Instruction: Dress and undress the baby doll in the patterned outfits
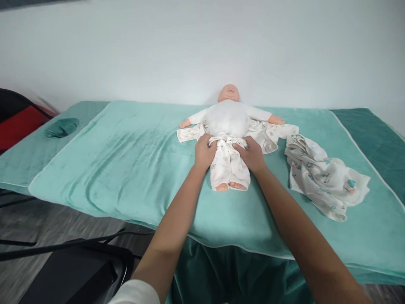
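A baby doll point(228, 116) with a white cloth body lies on its back, head toward the wall and arms spread. Printed white baby pants point(230, 164) cover its legs, and its toes show at the cuffs. My left hand point(205, 151) grips the waistband on one side, thumb on top. On the other side my right hand point(251, 154) is closed on the same waistband. Under the doll's back and arms lies a printed baby shirt point(265, 137), spread out with its sleeves to both sides.
A crumpled printed cloth point(325, 177) lies on the right of the green-covered bed point(133, 160). The bed has a face hole point(62, 128) at its left end. A white wall point(152, 50) stands behind; a black chair point(82, 270) is at lower left, near a red and black item point(20, 122).
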The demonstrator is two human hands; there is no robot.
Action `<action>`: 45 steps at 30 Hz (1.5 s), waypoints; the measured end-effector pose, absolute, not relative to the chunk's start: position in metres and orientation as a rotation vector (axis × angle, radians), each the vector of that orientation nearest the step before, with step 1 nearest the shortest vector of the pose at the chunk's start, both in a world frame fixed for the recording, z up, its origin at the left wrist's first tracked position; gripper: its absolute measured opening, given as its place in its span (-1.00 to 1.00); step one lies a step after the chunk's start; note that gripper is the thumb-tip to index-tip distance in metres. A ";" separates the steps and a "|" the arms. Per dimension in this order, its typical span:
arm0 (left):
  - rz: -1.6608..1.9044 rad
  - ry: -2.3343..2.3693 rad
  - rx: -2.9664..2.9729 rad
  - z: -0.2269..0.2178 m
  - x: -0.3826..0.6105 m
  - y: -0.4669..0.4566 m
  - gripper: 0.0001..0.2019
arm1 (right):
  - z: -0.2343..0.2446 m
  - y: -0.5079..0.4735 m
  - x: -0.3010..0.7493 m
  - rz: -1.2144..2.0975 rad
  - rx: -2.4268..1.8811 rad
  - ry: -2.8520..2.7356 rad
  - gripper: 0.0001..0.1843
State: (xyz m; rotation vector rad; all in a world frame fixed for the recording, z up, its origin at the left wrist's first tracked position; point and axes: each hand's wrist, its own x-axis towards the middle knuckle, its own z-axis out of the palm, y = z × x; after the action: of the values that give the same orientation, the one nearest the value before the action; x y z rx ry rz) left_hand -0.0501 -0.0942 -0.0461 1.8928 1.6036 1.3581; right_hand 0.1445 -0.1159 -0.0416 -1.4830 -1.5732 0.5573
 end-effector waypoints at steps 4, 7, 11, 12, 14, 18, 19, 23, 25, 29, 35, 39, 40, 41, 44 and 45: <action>1.270 1.623 1.974 -0.050 -0.050 -0.141 -0.77 | -0.046 -0.115 0.145 0.445 -1.421 -1.622 -0.60; 1.217 1.631 2.028 -0.054 -0.051 -0.161 -0.76 | -0.047 -0.117 0.147 0.427 -1.392 -1.656 -0.63; 1.167 1.688 1.973 -0.056 -0.051 -0.165 -0.77 | -0.042 -0.138 0.148 0.469 -1.457 -1.672 -0.61; 1.168 1.692 1.964 -0.056 -0.051 -0.164 -0.80 | -0.041 -0.148 0.148 0.490 -1.482 -1.672 -0.58; 1.183 1.685 1.965 -0.057 -0.051 -0.162 -0.84 | -0.039 -0.170 0.147 0.540 -1.508 -1.672 -0.51; 1.233 1.624 1.984 -0.060 -0.053 -0.161 -0.88 | -0.039 -0.210 0.142 0.650 -1.453 -1.719 -0.49; 1.242 1.610 1.976 -0.061 -0.054 -0.161 -0.88 | -0.038 -0.217 0.142 0.689 -1.427 -1.738 -0.52; 1.272 1.558 1.907 -0.062 -0.056 -0.158 -0.87 | -0.039 -0.228 0.142 0.855 -1.329 -1.811 -0.41; 1.267 1.533 1.900 -0.060 -0.057 -0.158 -0.88 | -0.042 -0.230 0.143 0.828 -1.319 -1.838 -0.21; 1.226 1.498 1.903 -0.052 -0.057 -0.169 -0.90 | -0.046 -0.236 0.142 0.715 -1.346 -1.821 -0.17; 1.047 1.405 1.876 -0.040 -0.068 -0.213 -0.91 | -0.038 -0.243 0.140 0.758 -1.505 -1.782 -0.18; 0.872 1.472 1.896 -0.025 -0.079 -0.235 -0.86 | -0.021 -0.250 0.143 0.716 -1.631 -1.974 -0.33; 0.831 1.512 1.895 -0.020 -0.081 -0.239 -0.84 | -0.015 -0.252 0.143 0.677 -1.662 -2.032 -0.38; 0.793 1.544 1.898 -0.015 -0.083 -0.243 -0.83 | -0.009 -0.255 0.144 0.639 -1.696 -2.080 -0.41; 0.681 1.540 1.944 0.000 -0.088 -0.250 -0.80 | 0.008 -0.262 0.145 0.593 -1.784 -2.145 -0.44; 0.645 1.516 1.958 0.004 -0.089 -0.251 -0.78 | 0.014 -0.264 0.145 0.601 -1.797 -2.152 -0.44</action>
State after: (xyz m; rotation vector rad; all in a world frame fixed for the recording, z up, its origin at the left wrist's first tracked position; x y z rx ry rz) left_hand -0.0893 -0.2512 0.0044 1.9583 1.5163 0.6449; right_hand 0.1451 -0.2635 0.0137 -1.7974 -2.1520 0.6008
